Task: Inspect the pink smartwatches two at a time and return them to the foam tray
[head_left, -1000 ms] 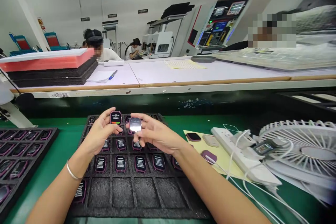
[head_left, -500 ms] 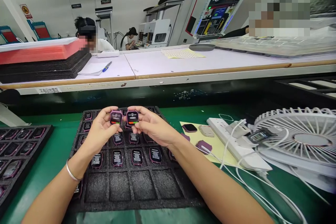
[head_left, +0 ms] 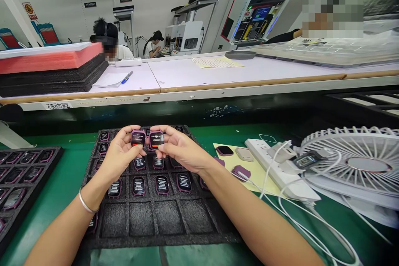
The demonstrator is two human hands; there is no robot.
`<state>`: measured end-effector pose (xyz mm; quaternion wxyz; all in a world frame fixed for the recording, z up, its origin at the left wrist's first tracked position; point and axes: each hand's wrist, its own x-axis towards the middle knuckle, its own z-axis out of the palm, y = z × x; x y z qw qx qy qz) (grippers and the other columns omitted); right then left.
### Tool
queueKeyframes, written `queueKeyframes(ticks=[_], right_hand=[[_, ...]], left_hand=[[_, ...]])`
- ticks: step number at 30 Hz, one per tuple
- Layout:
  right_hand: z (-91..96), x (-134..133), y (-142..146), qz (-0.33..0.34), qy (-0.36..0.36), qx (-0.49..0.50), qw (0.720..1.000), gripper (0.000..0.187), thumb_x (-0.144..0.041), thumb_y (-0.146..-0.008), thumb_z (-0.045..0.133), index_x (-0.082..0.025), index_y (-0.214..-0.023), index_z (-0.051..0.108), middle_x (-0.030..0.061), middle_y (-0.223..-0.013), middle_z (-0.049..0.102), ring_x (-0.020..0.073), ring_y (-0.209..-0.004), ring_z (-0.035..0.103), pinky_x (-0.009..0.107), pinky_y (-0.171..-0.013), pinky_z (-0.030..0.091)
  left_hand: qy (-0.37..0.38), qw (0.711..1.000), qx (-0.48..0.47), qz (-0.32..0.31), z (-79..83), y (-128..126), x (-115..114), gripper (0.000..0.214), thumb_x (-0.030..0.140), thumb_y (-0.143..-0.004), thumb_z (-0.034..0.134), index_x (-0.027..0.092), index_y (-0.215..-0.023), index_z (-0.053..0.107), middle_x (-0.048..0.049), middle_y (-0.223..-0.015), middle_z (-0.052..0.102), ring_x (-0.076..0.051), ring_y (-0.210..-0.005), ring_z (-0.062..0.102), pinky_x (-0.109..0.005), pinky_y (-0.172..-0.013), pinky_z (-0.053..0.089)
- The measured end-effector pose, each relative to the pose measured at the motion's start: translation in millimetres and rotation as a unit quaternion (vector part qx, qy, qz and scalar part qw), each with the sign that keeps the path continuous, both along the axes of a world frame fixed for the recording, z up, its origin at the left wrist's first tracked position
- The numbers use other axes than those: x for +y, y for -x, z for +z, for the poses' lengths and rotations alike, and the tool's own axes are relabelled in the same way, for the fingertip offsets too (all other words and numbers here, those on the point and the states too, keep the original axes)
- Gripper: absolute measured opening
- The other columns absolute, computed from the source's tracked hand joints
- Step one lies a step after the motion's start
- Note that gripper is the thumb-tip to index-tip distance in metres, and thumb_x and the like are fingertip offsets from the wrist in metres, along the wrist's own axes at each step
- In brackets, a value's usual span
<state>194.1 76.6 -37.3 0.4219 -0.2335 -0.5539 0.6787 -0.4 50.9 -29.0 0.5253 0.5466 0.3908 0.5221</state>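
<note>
Two purple smartwatch bodies without straps are held up side by side, screens lit and facing me. My left hand (head_left: 122, 151) is closed on the left smartwatch (head_left: 138, 137), its thumb on the lower part of the screen. My right hand (head_left: 181, 149) pinches the right smartwatch (head_left: 156, 139) by its edge, thumb at the lower right corner. Both hands are above a black foam tray (head_left: 115, 239) with square pockets. Several lit watches, such as one watch (head_left: 162, 185), lie in its pockets, while the visible middle pockets of the front row hold nothing.
At left is a second foam tray (head_left: 37, 183) of watches. To the right lie a yellow sheet (head_left: 262, 181) with watch parts, a white power strip (head_left: 280, 170), loose cables (head_left: 299, 212) and a white fan (head_left: 352, 162). A raised shelf (head_left: 174, 79) runs behind; people sit beyond it.
Both hands stay almost in place with the watches. The right watch has turned slightly, and its thumb covers more of the coloured bar on the screen.
</note>
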Motion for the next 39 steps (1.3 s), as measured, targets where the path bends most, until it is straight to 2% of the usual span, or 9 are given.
queueKeyframes(ticks=[4, 8, 11, 14, 21, 29, 35, 39], right_hand=[[0.0, 0, 0, -0.001, 0.013, 0.009, 1.000, 0.048, -0.005, -0.074, 0.062, -0.020, -0.119, 0.055, -0.0004, -0.088, 0.067, 0.0099, -0.066, 0.063, 0.023, -0.062, 0.047], [-0.4, 1, -1, 0.025, 0.041, 0.029, 0.998, 0.045, -0.015, -0.083, 0.064, -0.020, -0.126, 0.053, 0.0017, -0.089, 0.068, 0.0141, -0.074, 0.068, 0.027, -0.068, 0.051], [-0.8, 1, -1, 0.056, 0.052, 0.040, 0.996, 0.045, -0.025, -0.088, 0.066, -0.022, -0.130, 0.052, 0.0030, -0.092, 0.069, 0.0167, -0.080, 0.071, 0.032, -0.076, 0.054], [-1.7, 0, -1, 0.066, 0.043, 0.038, 0.996, 0.043, -0.029, -0.086, 0.072, -0.024, -0.126, 0.056, 0.0010, -0.092, 0.068, 0.0157, -0.081, 0.072, 0.031, -0.078, 0.056], [-3.5, -3, 0, 0.054, 0.001, 0.053, 0.997, 0.034, -0.032, -0.086, 0.074, -0.024, -0.117, 0.062, -0.0010, -0.088, 0.065, 0.0129, -0.076, 0.070, 0.027, -0.073, 0.055], [-3.7, -3, 2, 0.053, 0.054, 0.072, 0.995, 0.044, -0.033, -0.082, 0.078, -0.025, -0.122, 0.062, 0.0008, -0.092, 0.068, 0.0144, -0.078, 0.069, 0.030, -0.076, 0.055], [-5.6, -2, 3, 0.056, 0.073, 0.075, 0.993, 0.046, -0.027, -0.079, 0.080, -0.025, -0.122, 0.063, 0.0004, -0.091, 0.069, 0.0142, -0.076, 0.069, 0.029, -0.075, 0.054], [-6.8, -1, 4, 0.027, 0.093, 0.066, 0.993, 0.048, -0.023, -0.079, 0.077, -0.023, -0.123, 0.060, 0.0037, -0.099, 0.071, 0.0142, -0.072, 0.069, 0.028, -0.070, 0.052]], left_hand=[[0.003, 1.000, -0.002, -0.007, -0.4, 0, 0, 0.053, 0.020, -0.074, 0.071, 0.018, -0.122, 0.051, -0.0045, -0.101, 0.065, -0.013, -0.070, 0.069, -0.026, -0.067, 0.055], [0.007, 1.000, 0.009, 0.015, 0.7, -1, -1, 0.053, 0.022, -0.074, 0.070, 0.019, -0.123, 0.052, -0.0044, -0.102, 0.064, -0.011, -0.069, 0.065, -0.026, -0.065, 0.053], [-0.003, 0.999, 0.014, 0.045, 0.7, -2, -1, 0.050, 0.021, -0.070, 0.073, 0.019, -0.116, 0.056, -0.0031, -0.098, 0.065, -0.012, -0.078, 0.062, -0.025, -0.069, 0.050], [-0.028, 0.997, 0.028, 0.070, -1.3, -3, 0, 0.044, 0.020, -0.068, 0.073, 0.019, -0.109, 0.057, -0.0019, -0.095, 0.063, -0.013, -0.085, 0.059, -0.024, -0.076, 0.047], [-0.071, 0.982, 0.134, 0.116, -4.7, 1, 1, 0.037, 0.021, -0.072, 0.065, 0.020, -0.108, 0.057, 0.0020, -0.085, 0.055, -0.011, -0.071, 0.048, -0.023, -0.065, 0.040], [-0.091, 0.982, 0.119, 0.114, -7.4, -1, -1, 0.039, 0.021, -0.074, 0.066, 0.021, -0.111, 0.056, -0.0023, -0.100, 0.060, -0.015, -0.090, 0.057, -0.026, -0.077, 0.044], [-0.098, 0.977, 0.143, 0.123, -9.5, -1, -2, 0.038, 0.018, -0.074, 0.066, 0.021, -0.111, 0.058, -0.0015, -0.099, 0.063, -0.015, -0.090, 0.059, -0.026, -0.079, 0.045], [-0.086, 0.984, 0.123, 0.098, -7.1, -4, -3, 0.043, 0.018, -0.072, 0.067, 0.020, -0.114, 0.057, -0.0035, -0.102, 0.065, -0.017, -0.092, 0.062, -0.028, -0.081, 0.047]])
